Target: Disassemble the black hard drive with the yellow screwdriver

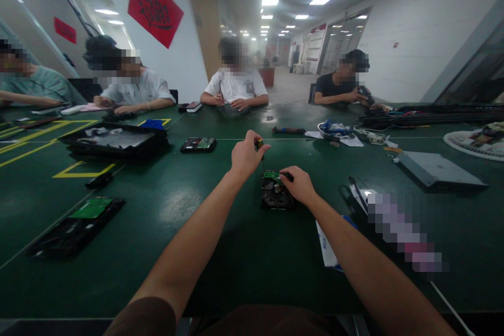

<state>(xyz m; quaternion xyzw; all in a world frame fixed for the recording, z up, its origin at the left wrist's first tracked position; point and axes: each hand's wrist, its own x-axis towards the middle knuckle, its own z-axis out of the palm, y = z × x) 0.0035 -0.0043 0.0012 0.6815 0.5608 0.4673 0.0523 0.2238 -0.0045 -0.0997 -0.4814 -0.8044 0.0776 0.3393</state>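
Observation:
On the table in front of me lies a hard drive, black with a green circuit board at its far end. My left hand is closed around the yellow-and-black handle of a screwdriver. Its thin shaft points down to the far left corner of the board. At the drive's right side, my right hand pinches a small dark tool whose exact kind I cannot make out. The fingers rest close to the board's right edge.
Two more hard drives, one far and one near, lie to the left, by a black tray. Rightward are a grey metal box, a blue-and-white packet and a cable bowl. Several people sit across the table.

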